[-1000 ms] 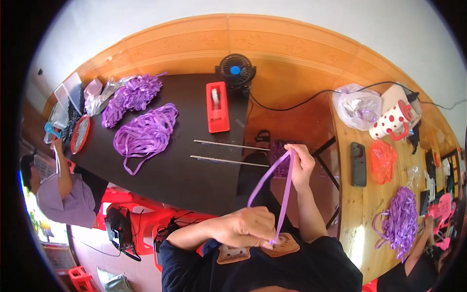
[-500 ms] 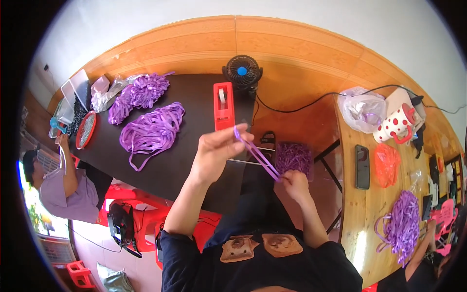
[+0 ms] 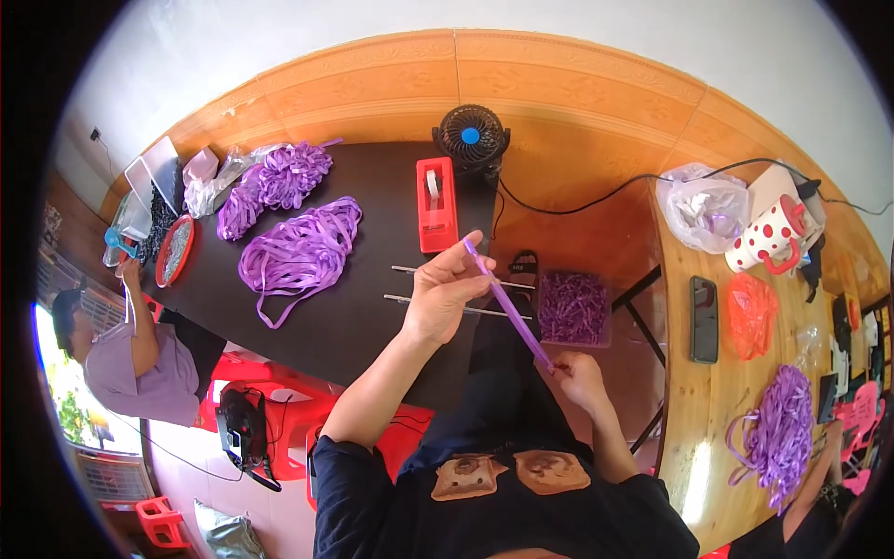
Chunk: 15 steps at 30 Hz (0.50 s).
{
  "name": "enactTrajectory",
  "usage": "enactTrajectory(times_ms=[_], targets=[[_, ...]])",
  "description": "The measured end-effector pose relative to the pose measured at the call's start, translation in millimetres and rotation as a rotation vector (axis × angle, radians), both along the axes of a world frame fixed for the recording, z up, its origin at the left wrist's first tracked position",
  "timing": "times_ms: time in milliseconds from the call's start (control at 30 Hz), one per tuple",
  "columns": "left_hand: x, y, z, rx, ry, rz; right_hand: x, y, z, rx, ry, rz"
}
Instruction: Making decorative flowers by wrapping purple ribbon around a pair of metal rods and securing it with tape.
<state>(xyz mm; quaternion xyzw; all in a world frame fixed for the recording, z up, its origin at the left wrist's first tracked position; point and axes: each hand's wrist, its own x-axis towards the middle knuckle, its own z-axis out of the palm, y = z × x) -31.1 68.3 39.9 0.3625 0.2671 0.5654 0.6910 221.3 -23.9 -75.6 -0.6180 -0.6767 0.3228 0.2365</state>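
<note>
A purple ribbon (image 3: 512, 309) runs slanting and taut between my two hands. My left hand (image 3: 440, 300) grips its upper end between thumb and fingers, just over the right edge of the black table (image 3: 382, 200). Lower and to the right, my right hand (image 3: 578, 378) pinches the other end in closed fingers. Two thin metal rods (image 3: 402, 299) stick out past the table edge and pass behind my left hand and the ribbon. Ahead of that hand lies a red tape dispenser (image 3: 438, 224).
Purple ribbon bundles (image 3: 303, 252) lie on the black table, beside a small black fan (image 3: 470, 140). A bin of purple ribbon pieces (image 3: 575, 310) stands below. On the wooden table (image 3: 684, 419) are a phone (image 3: 703, 320) and a dotted tumbler (image 3: 765, 238). A person (image 3: 140, 368) sits at left.
My left hand has shifted right, off the tape dispenser's near end, and the rods now show more. My right hand is slightly lower. The ribbon's two separated strands now look like one band.
</note>
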Motion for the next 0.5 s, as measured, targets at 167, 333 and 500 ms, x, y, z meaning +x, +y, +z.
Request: enactTrajectory(times_ms=[167, 333, 500], targets=[[12, -8, 9, 0.137, 0.208, -0.035, -3, -3, 9, 0.035, -0.021, 0.044], [14, -11, 2, 0.233, 0.253, -0.026, -2, -5, 3, 0.057, -0.086, 0.085], [22, -23, 8, 0.162, 0.292, -0.087, 11, -7, -14, -0.149, -0.004, 0.015]])
